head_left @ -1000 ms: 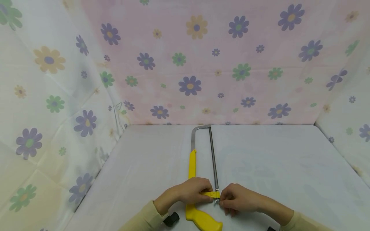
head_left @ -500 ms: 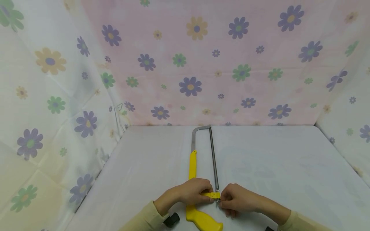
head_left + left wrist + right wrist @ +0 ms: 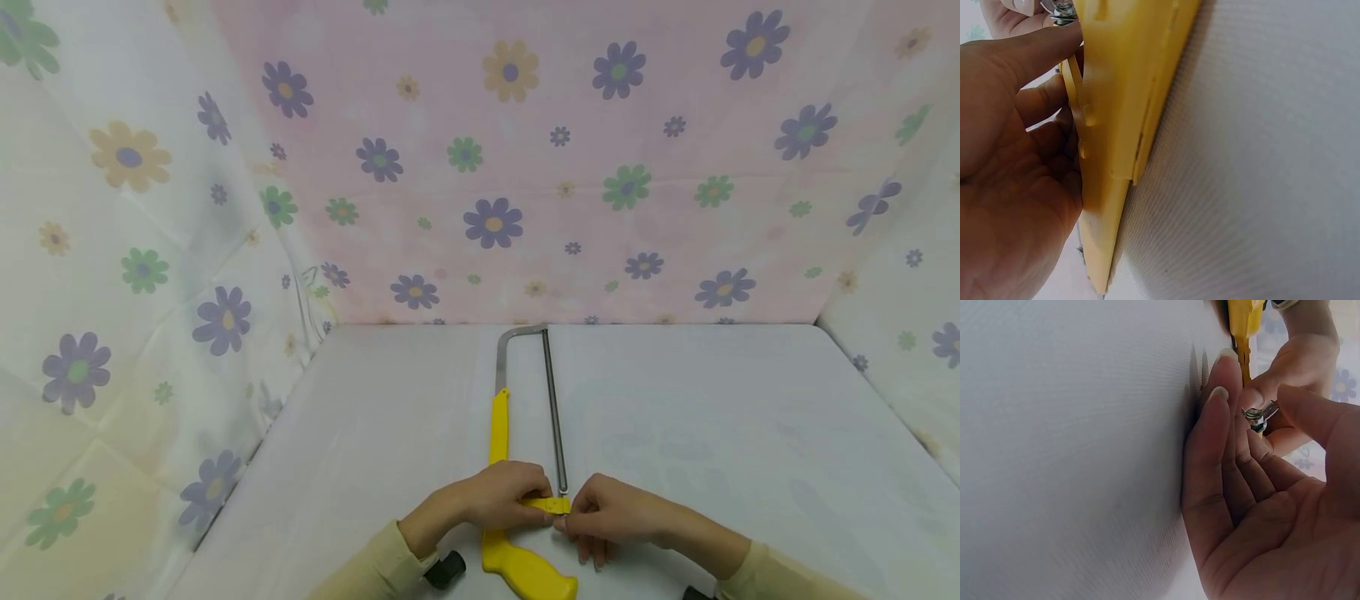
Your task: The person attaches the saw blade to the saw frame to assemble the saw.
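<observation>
A hacksaw (image 3: 528, 571) with a yellow handle lies flat on the white tabletop, its grey frame end pointing away. Its dark blade (image 3: 555, 408) runs along the right side. My left hand (image 3: 504, 496) grips the yellow arm (image 3: 552, 505) at the blade's near end. Beside it, my right hand (image 3: 622, 512) pinches a metal wing nut (image 3: 1257, 417), thumb tip against one wing. The wing nut is hidden by fingers in the head view. In the left wrist view, the yellow frame (image 3: 1110, 112) stands alongside the left palm (image 3: 1010, 156).
The white tabletop (image 3: 712, 417) stretches around the saw. Flowered cloth (image 3: 427, 167) hangs at the back and both sides. A black wrist piece (image 3: 446, 570) sits below the left sleeve.
My right thumb and fingers have shifted slightly left and over the wing nut, covering it. The left hand and the hacksaw stay where they were.
</observation>
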Tool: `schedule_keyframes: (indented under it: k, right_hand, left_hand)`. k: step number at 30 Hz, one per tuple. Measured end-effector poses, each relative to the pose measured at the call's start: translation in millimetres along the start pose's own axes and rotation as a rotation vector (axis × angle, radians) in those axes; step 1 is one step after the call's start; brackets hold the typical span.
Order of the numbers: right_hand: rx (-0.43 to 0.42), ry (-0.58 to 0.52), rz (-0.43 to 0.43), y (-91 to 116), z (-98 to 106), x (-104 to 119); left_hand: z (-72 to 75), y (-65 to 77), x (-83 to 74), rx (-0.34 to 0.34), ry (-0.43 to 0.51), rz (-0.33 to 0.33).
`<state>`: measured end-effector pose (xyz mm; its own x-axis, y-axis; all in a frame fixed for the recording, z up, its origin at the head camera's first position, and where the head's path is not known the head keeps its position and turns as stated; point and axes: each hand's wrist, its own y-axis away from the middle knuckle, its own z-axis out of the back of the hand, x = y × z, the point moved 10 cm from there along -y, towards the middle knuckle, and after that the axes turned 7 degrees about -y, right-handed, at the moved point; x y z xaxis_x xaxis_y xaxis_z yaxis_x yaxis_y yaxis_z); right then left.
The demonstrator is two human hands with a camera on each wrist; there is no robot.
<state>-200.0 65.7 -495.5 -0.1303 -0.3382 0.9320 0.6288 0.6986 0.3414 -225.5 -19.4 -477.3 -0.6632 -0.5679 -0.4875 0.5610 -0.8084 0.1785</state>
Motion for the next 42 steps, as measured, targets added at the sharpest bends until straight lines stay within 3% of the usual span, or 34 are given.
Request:
schedule_keyframes:
  k: [7, 20, 34, 42]
  right_hand:
    - [-0.008, 0.000, -0.026, 1, 2, -3]
    - [0.021, 0.001, 0.021, 6, 4, 0]
    - [-0.032, 0.043, 0.013, 8, 8, 6]
    - [0.017, 0.012, 0.023, 5, 3, 7]
  left_hand:
    - [-1.7, -0.6, 0.6, -0.005, -0.018, -0.009]
    - [-0.2, -0.2, 1.4, -0.006, -0.027, 0.007]
    - [1.0, -0.4, 0.5, -0.009, -0.024, 0.008]
    - [1.7, 0.6, -0.9, -0.007, -0.017, 0.013]
